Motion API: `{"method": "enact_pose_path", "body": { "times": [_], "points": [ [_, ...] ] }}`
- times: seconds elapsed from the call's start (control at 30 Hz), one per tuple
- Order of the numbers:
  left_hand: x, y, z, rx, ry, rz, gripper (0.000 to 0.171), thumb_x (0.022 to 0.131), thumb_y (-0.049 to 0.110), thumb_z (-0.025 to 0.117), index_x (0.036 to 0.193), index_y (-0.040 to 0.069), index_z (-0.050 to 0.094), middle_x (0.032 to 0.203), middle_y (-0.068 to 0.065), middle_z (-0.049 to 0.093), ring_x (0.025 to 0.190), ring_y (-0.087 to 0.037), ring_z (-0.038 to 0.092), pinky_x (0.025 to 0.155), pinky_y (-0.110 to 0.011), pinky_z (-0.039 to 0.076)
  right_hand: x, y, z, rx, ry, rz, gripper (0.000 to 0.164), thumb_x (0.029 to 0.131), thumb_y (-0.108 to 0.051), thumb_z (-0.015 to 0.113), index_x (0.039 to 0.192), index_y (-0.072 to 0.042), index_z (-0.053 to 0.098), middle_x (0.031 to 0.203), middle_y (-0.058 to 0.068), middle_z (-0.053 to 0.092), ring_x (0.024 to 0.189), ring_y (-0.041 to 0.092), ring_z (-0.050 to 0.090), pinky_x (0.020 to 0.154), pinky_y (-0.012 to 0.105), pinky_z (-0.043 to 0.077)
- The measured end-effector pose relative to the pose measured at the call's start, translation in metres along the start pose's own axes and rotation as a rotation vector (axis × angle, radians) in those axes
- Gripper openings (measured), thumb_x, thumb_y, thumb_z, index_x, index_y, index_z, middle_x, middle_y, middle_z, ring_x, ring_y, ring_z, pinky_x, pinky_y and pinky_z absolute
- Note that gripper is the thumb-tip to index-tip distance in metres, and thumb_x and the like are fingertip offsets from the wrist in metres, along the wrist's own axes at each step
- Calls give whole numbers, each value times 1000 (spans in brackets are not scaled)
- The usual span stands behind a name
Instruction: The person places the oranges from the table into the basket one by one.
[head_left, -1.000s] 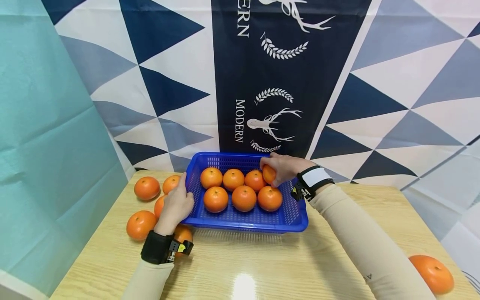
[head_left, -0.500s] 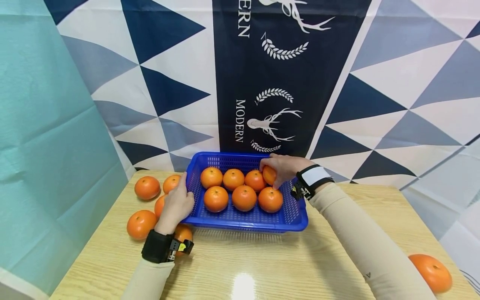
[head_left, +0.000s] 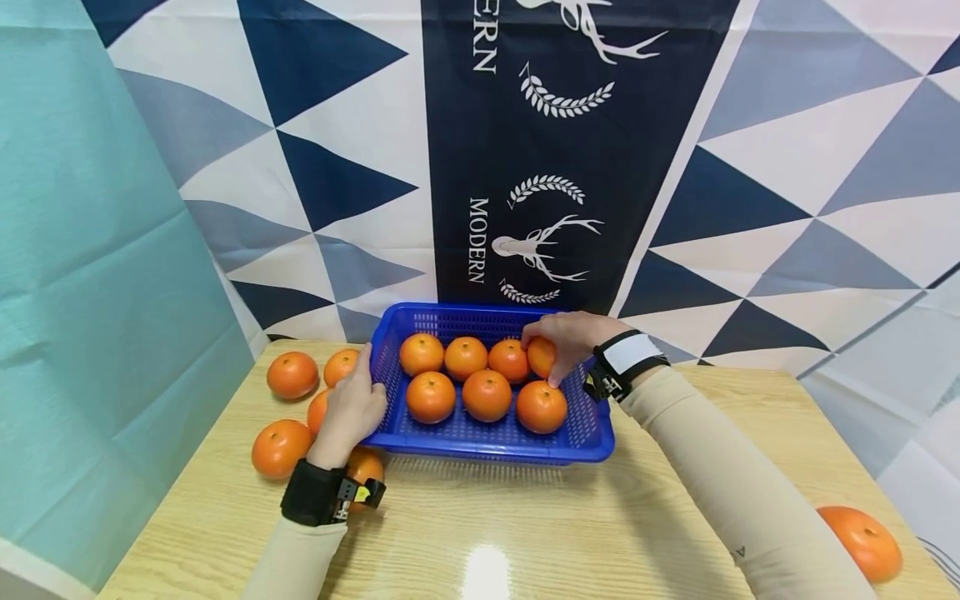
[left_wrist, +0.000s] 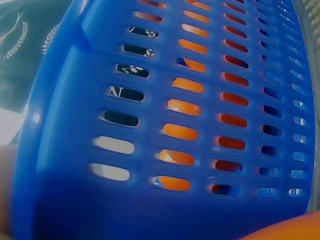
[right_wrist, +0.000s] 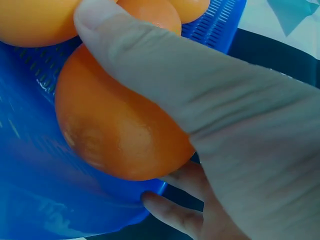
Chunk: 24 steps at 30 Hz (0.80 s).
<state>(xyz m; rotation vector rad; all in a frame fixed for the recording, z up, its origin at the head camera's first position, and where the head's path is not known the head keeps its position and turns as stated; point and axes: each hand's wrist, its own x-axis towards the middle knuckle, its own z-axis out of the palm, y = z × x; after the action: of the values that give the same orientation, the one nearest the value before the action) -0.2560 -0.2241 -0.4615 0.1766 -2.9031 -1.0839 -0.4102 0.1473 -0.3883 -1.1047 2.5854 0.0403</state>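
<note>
A blue perforated plastic basket (head_left: 491, 452) stands on the wooden table with two rows of oranges in it. My left hand (head_left: 354, 408) grips the basket's left rim, and in the left wrist view that basket wall (left_wrist: 150, 205) fills most of the picture. At the back right inside the basket, my right hand (head_left: 573, 337) holds an orange (head_left: 542, 356). The right wrist view shows my thumb over this orange (right_wrist: 120, 125) and fingers on its far side. Just in front of it lies the front-row right orange (head_left: 542, 407), near my thumb tip.
Several loose oranges (head_left: 292, 375) lie left of the basket, some partly behind my left hand and wrist. A lone orange (head_left: 862, 543) sits at the table's right, beside my right sleeve. A patterned cloth (head_left: 360, 183) hangs close behind the basket.
My right hand and its orange have shifted slightly right and toward me. The front-row right orange has moved a little toward the front. My left hand stays on the basket rim.
</note>
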Motion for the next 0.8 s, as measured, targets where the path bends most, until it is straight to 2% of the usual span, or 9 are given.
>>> {"method": "enact_pose_path", "body": {
  "times": [0.2,0.27,0.4,0.5,0.67,0.8],
  "points": [
    [3,-5,2,21,8,5,77,111,22,43,181,6,15,166,-34,56,128,-53,73,113,-73,56,-5,-10,-6,13,-23,21,80,81,-53,101,145,-22,65,137,11,71,118,29,66,106,51,60],
    [2,-5,2,20,9,4,77,111,22,44,181,7,15,165,-34,57,126,-53,74,112,-73,57,-1,-2,-1,-2,-21,6,80,84,-53,99,148,-21,63,138,13,70,117,30,65,104,50,60],
    [0,-2,1,12,7,7,77,111,22,43,181,6,15,166,-34,55,125,-53,73,111,-73,57,-4,-7,-6,33,-45,35,79,86,-50,97,152,-22,61,140,15,69,117,31,64,104,48,60],
    [0,-2,1,11,5,7,77,110,21,42,181,5,16,166,-34,56,125,-53,74,110,-73,58,-17,-25,-21,90,-70,89,76,87,-42,98,152,-24,62,142,15,68,119,31,63,107,51,58],
    [2,-3,3,24,23,7,77,110,20,44,180,6,18,161,-35,60,115,-51,76,105,-71,60,-28,-39,-34,131,-49,126,67,89,-28,95,149,-22,65,143,15,68,121,31,63,111,53,57],
    [3,-5,4,29,28,9,77,109,19,47,180,7,20,161,-36,60,114,-51,76,104,-71,60,-26,-29,-30,115,-13,86,63,90,-32,95,145,-21,66,136,15,69,115,30,62,104,48,57]
  ]
}}
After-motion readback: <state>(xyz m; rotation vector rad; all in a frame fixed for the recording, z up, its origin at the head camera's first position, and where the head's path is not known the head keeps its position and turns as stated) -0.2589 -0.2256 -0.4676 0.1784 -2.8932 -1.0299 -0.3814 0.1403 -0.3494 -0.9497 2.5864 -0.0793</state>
